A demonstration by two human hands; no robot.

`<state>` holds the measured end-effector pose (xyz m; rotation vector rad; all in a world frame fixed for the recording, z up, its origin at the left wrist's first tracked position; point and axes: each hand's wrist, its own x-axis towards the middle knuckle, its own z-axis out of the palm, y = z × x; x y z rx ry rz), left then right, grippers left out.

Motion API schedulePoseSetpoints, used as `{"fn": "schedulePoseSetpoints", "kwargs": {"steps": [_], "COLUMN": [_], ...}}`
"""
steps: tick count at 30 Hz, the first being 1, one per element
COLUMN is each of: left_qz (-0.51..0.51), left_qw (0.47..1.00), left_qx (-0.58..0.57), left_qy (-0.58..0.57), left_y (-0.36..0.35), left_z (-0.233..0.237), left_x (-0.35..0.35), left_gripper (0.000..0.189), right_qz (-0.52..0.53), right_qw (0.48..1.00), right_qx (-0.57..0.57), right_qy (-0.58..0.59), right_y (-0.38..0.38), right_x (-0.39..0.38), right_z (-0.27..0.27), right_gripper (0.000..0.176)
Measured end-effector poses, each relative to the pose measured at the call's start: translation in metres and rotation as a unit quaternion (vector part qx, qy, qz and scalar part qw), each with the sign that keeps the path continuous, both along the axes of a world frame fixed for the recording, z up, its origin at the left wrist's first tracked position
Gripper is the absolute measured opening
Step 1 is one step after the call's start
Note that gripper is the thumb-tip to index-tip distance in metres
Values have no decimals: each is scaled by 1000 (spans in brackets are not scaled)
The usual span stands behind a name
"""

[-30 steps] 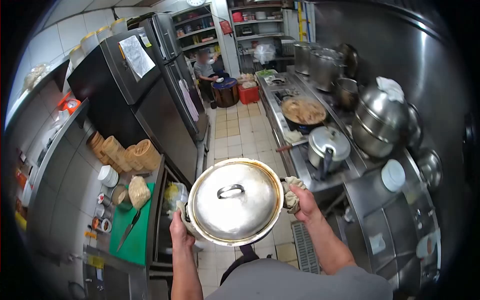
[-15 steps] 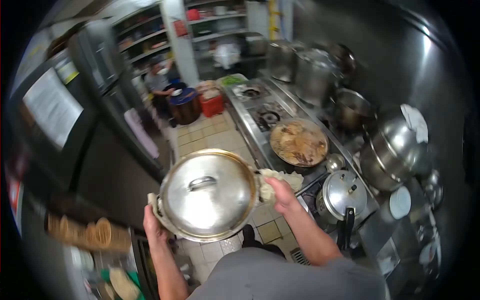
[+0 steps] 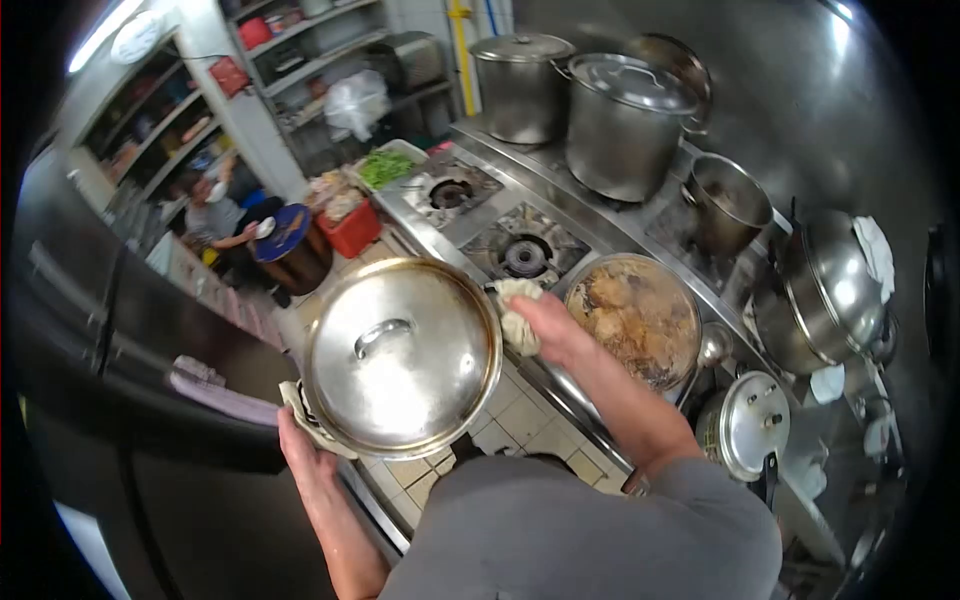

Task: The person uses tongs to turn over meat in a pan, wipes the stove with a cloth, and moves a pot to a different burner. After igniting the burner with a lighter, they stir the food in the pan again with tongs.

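A wide metal pot with a shiny lid [image 3: 400, 375] is held up in front of my body, above the tiled floor. My left hand [image 3: 308, 455] grips its left side through a folded cloth [image 3: 318, 425]. On the right side my right hand [image 3: 540, 322] is closed around another pale cloth [image 3: 519, 318] at the pot's handle. The lid is on, so the pot's contents are hidden. Just right of my right hand, a large pan of brown simmering food [image 3: 632, 320] sits on the stove.
Gas burners [image 3: 524, 256] lie ahead, with tall stockpots [image 3: 625, 135] behind. A pressure cooker [image 3: 750, 425] stands at the right. A seated person [image 3: 215, 220] is at the back left near a blue-topped barrel [image 3: 290, 245] and a red crate [image 3: 350, 230]. A dark fridge [image 3: 190, 400] borders the left.
The view has turned and moved towards the stove and back shelves. The pot is still in both my hands and now hangs closer to the burners.
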<state>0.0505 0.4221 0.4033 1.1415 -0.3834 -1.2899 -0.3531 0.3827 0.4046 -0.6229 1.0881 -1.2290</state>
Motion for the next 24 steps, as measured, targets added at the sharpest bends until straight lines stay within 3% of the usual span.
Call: {"fn": "schedulePoseSetpoints", "kwargs": {"steps": [3,8,13,15,16,19,21,24], "left_qz": [-69,-210,-340,-459,-449,-454,-497,-526], "left_qw": [997,976,937,880,885,881,855,835], "left_qx": [27,55,72,89,97,112,124,139], "left_qy": [23,27,40,84,71,68,82,86], "left_y": [-88,-236,-373,-416,-436,-463,-477,-490], "left_z": [7,-7,-65,-92,-105,-121,-146,-163], "left_x": [-9,-45,-106,-136,-160,-223,-251,-283], "left_gripper": [43,45,46,47,47,47,47,46], "right_qz": [-16,-112,-167,-229,-236,-257,-335,-338], "right_qw": [997,990,980,969,966,959,938,932], "right_qx": [-1,30,62,64,81,97,61,118], "right_qy": [-79,-86,-83,-71,-64,-75,-60,-62], "right_y": [-73,-148,-207,-227,-234,-244,-246,-244], "right_x": [-16,-59,-121,-161,-180,-217,-235,-283], "right_z": [-15,-26,-69,-96,-101,-116,-131,-164], "right_gripper": [26,25,23,22,22,18,17,21]}}
